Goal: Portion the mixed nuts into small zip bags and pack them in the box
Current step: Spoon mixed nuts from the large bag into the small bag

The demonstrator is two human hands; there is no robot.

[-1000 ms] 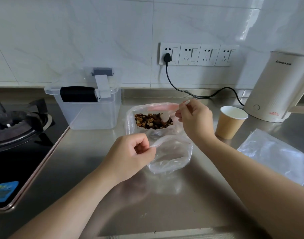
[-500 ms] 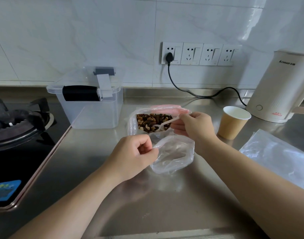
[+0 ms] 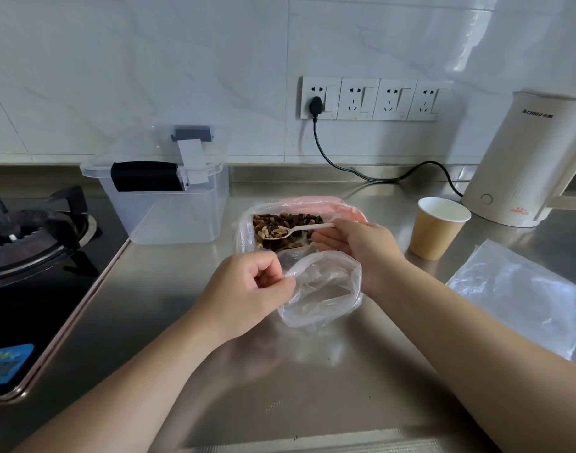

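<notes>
we note the large bag (image 3: 299, 223) holds mixed nuts (image 3: 280, 228); right grip (image 3: 361, 246) lifts a loaded spoon (image 3: 296, 229). at 6 o'clock, left grip (image 3: 247, 289) pinches the empty small zip bag (image 3: 322, 289). box (image 3: 169, 204) contents unclear.

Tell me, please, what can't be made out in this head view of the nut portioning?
- Right hand fingertips: hidden under its own palm.
- Small zip bag: any nuts inside, unclear through creased plastic.
- Kettle: cut off by the right edge.
- Clear box: contents obscured by its frosted walls.

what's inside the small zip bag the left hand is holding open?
Nothing visible yet: the small bag looks empty, clear plastic only. The left hand pinches its rim. The nuts are in the big bag behind, some on the spoon.
</notes>
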